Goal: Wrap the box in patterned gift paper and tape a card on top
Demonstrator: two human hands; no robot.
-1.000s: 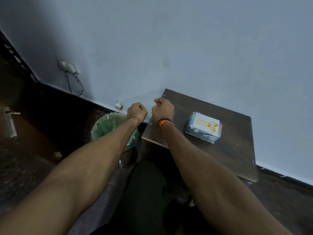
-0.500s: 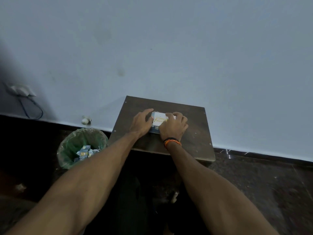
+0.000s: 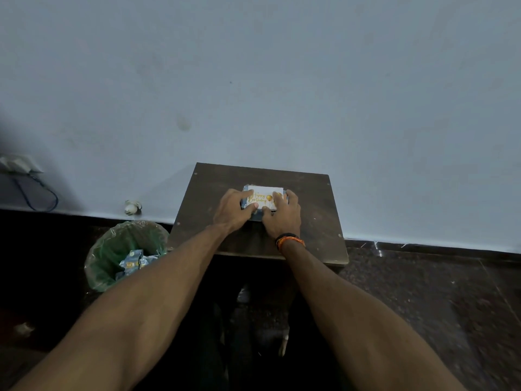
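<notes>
Left hand: the left hand (image 3: pixel 233 210) lies on the left side of the box, fingers curled over its edge and the thumb pressing on the card.
Right hand: the right hand (image 3: pixel 282 214) lies on the right side of the box, fingers bent over the top and gripping it. A black and orange band (image 3: pixel 290 240) sits on this wrist.
Box: the box (image 3: pixel 258 215) is wrapped in blue patterned paper and sits between both hands, near the middle of the worktop.
Card: the white card (image 3: pixel 265 196) with gold "Happy Birthday" writing and gold balloons lies flat on top of the box.
Worktop: the dark brown worktop (image 3: pixel 310 221) stands against the pale blue wall (image 3: pixel 253 80).
Bin: a bin (image 3: pixel 124 255) with a green bag stands on the floor to the left, with scraps of paper (image 3: pixel 135 262) inside.
Floor: the floor (image 3: pixel 437 306) is dark and speckled.
Far left: a socket with a cable (image 3: pixel 28 182) is on the wall.
</notes>
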